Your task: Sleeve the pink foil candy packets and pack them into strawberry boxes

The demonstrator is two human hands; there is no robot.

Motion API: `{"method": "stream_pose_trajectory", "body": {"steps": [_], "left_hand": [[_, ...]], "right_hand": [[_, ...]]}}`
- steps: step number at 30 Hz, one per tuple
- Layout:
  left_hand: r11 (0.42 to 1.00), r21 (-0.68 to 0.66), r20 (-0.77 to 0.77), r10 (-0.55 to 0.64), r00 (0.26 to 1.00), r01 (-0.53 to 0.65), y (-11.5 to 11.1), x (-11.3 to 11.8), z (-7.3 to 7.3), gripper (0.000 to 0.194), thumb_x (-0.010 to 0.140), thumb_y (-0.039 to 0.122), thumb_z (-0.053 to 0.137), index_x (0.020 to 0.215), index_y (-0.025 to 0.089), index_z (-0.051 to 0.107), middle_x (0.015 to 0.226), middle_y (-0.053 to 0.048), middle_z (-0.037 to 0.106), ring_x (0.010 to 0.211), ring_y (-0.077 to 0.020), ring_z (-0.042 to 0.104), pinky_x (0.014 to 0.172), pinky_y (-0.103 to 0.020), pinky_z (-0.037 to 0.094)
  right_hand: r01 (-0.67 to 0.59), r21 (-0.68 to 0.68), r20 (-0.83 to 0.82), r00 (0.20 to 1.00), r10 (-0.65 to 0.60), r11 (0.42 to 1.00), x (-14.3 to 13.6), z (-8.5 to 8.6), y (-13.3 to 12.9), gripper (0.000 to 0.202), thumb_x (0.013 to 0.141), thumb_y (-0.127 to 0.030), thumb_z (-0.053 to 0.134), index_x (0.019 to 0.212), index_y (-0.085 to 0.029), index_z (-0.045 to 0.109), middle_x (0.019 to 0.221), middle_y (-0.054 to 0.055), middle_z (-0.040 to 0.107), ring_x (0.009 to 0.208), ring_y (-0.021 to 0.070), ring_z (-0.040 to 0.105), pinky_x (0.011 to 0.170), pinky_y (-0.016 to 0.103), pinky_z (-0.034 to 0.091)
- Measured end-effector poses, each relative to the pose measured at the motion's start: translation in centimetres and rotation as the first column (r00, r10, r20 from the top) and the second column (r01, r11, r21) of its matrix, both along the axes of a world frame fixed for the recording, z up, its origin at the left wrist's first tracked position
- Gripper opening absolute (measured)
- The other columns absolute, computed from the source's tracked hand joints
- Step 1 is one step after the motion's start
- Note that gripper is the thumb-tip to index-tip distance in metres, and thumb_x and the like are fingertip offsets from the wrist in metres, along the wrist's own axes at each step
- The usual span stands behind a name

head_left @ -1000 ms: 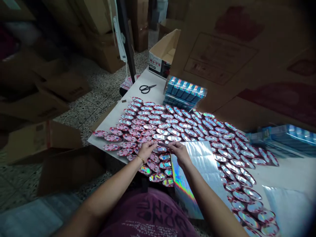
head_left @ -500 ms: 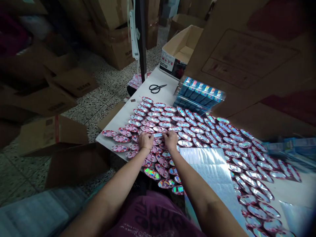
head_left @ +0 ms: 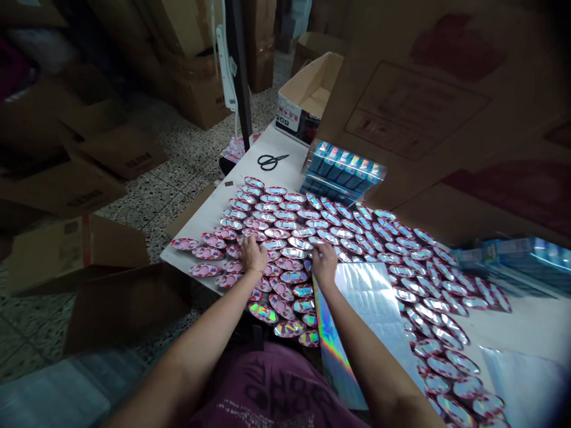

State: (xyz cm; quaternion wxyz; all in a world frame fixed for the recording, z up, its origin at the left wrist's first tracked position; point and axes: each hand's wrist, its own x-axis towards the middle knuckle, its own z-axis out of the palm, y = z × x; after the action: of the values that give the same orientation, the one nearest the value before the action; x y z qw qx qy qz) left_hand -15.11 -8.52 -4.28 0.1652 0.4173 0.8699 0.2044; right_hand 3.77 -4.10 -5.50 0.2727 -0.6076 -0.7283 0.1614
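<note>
Many oval packs point(head_left: 292, 264) with red, pink and shiny faces lie in tight rows on the table. My left hand point(head_left: 254, 255) rests over the packs at the left, fingers bent down and slightly apart, with no object visible in it. One pack with a silvery strip point(head_left: 273, 244) lies just right of its fingertips. My right hand point(head_left: 325, 261) is over the packs by the upper left corner of a shiny holographic sheet point(head_left: 366, 297). Its thumb and fingers are pinched together; what they hold, if anything, is too small to make out. The right forearm crosses the sheet.
Black scissors point(head_left: 269, 161) lie near the far table edge point(head_left: 285, 142). Behind the packs stand a clear tray of blue boxes point(head_left: 343, 166), an open carton point(head_left: 292, 113) and a large cardboard box point(head_left: 401, 119). More blue packages point(head_left: 521, 261) are at right. Cartons point(head_left: 75, 249) cover the floor at left.
Both hands were together on a silvery strip over one pack; they have come apart, the right one moving right toward the sheet. The view has shifted slightly to the right.
</note>
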Motion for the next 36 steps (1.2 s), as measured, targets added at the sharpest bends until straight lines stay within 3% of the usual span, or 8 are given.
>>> {"method": "stream_pose_trajectory", "body": {"steps": [4, 10, 15, 18, 22, 27, 32, 36], "left_hand": [[0.920, 0.067, -0.065, -0.381, 0.922, 0.385, -1.0, 4.1, 0.6, 0.029, 0.082, 0.025, 0.042, 0.108, 0.027, 0.055, 0.113, -0.005, 0.053, 0.105, -0.0217, 0.044, 0.085, -0.036, 0.033], [0.906, -0.119, -0.186, -0.423, 0.887, 0.407, 0.1, 5.0, 0.4, 0.038, 0.082, 0.032, 0.042, 0.118, 0.023, 0.050, 0.121, -0.011, 0.048, 0.109, -0.0287, 0.038, 0.086, -0.042, 0.031], [0.853, -0.163, -0.225, -0.521, 0.823, 0.496, 0.7, 4.1, 1.0, 0.037, 0.082, 0.039, 0.043, 0.115, 0.025, 0.053, 0.119, -0.011, 0.049, 0.105, -0.0291, 0.041, 0.085, -0.042, 0.031], [0.809, -0.094, -0.222, -0.584, 0.780, 0.580, 0.8, 6.6, 1.6, 0.039, 0.083, 0.041, 0.042, 0.118, 0.026, 0.050, 0.123, -0.010, 0.045, 0.109, -0.0281, 0.038, 0.086, -0.040, 0.030], [0.650, -0.075, -0.074, -0.760, 0.645, 0.757, 1.4, 12.6, 1.2, 0.039, 0.077, 0.043, 0.053, 0.112, 0.025, 0.052, 0.114, -0.008, 0.050, 0.107, -0.0251, 0.040, 0.086, -0.036, 0.030], [0.728, -0.113, -0.019, -0.682, 0.731, 0.676, 2.0, 16.1, -0.5, 0.024, 0.075, 0.036, 0.060, 0.094, 0.022, 0.056, 0.103, -0.005, 0.052, 0.104, -0.0235, 0.040, 0.084, -0.036, 0.030], [0.738, -0.040, 0.008, -0.674, 0.739, 0.674, 1.3, 16.0, -1.1, 0.016, 0.079, 0.030, 0.055, 0.093, 0.024, 0.056, 0.103, -0.003, 0.052, 0.101, -0.0204, 0.042, 0.081, -0.033, 0.030], [0.782, -0.041, 0.016, -0.621, 0.783, 0.621, 1.4, 16.5, -1.1, 0.007, 0.080, 0.026, 0.053, 0.079, 0.022, 0.058, 0.097, -0.003, 0.054, 0.100, -0.0204, 0.043, 0.081, -0.033, 0.030]], "right_hand": [[-0.201, 0.030, 0.106, 0.975, 0.197, 0.979, 4.3, 1.3, -1.5, 0.034, 0.078, -0.010, 0.040, 0.097, -0.021, 0.066, 0.089, 0.007, 0.058, 0.083, 0.0188, 0.049, 0.074, 0.032, 0.037], [-0.131, 0.044, -0.001, 0.991, 0.131, 0.990, 7.0, 2.7, -3.3, 0.030, 0.082, -0.017, 0.040, 0.094, -0.021, 0.066, 0.087, 0.007, 0.059, 0.082, 0.0189, 0.051, 0.074, 0.034, 0.040], [0.016, 0.046, -0.024, 1.000, -0.014, 0.999, 13.8, 2.3, -4.7, 0.027, 0.081, -0.020, 0.041, 0.092, -0.021, 0.066, 0.083, 0.007, 0.058, 0.080, 0.0195, 0.052, 0.074, 0.036, 0.041], [0.041, 0.067, 0.035, 0.998, -0.044, 0.997, 17.1, 1.8, -4.0, 0.026, 0.081, -0.022, 0.043, 0.093, -0.020, 0.066, 0.085, 0.007, 0.058, 0.081, 0.0200, 0.051, 0.076, 0.036, 0.041], [-0.111, 0.024, 0.168, 0.980, 0.106, 0.994, 17.0, 1.2, -1.5, 0.025, 0.082, -0.021, 0.047, 0.099, -0.019, 0.065, 0.094, 0.009, 0.058, 0.086, 0.0202, 0.050, 0.078, 0.034, 0.040], [-0.301, -0.095, 0.334, 0.888, 0.315, 0.949, 14.0, 0.0, 0.0, 0.032, 0.081, -0.024, 0.052, 0.112, -0.025, 0.058, 0.102, 0.009, 0.057, 0.090, 0.0222, 0.046, 0.077, 0.033, 0.039], [-0.363, -0.099, 0.379, 0.847, 0.372, 0.927, 14.1, -0.8, -1.0, 0.026, 0.085, -0.022, 0.044, 0.104, -0.024, 0.062, 0.102, 0.008, 0.058, 0.087, 0.0208, 0.046, 0.075, 0.033, 0.038], [-0.329, -0.053, 0.311, 0.892, 0.328, 0.943, 14.6, 0.0, -1.2, 0.027, 0.087, -0.027, 0.042, 0.107, -0.023, 0.060, 0.109, 0.007, 0.056, 0.094, 0.0202, 0.046, 0.080, 0.033, 0.037]]}}
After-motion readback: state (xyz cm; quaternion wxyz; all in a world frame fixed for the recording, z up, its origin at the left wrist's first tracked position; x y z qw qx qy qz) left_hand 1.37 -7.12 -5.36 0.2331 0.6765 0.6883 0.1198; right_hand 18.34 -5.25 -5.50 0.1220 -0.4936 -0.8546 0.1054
